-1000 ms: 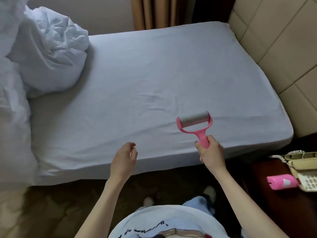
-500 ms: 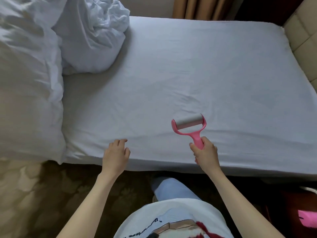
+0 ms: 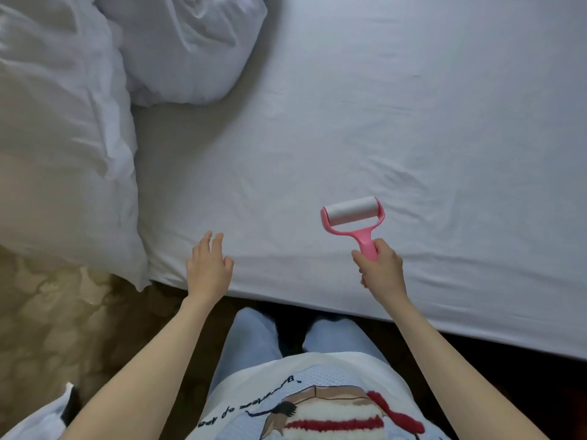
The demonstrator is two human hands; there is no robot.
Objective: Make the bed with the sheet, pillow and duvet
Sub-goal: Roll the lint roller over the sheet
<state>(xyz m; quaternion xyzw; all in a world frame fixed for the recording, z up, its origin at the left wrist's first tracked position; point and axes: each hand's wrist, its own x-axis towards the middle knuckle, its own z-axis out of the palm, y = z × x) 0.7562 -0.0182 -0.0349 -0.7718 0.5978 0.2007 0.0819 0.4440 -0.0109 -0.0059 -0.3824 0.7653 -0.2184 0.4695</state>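
Sheet (image 3: 381, 122) lay stretched over the bed; duvet (image 3: 57, 138) sat bunched at its left edge, clearing the surface. Right hand (image 3: 381, 269) gripped the roller (image 3: 351, 214) by its handle — drum on the sheet near the front edge, presumably for lint. Left hand (image 3: 208, 269) hovered, fingers relaxed.

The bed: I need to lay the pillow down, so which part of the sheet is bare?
The sheet lies bare from the lint roller out to the far and right sides. The left is crowded: the bunched duvet and more white bedding. The left hand and right hand hover at the near edge.
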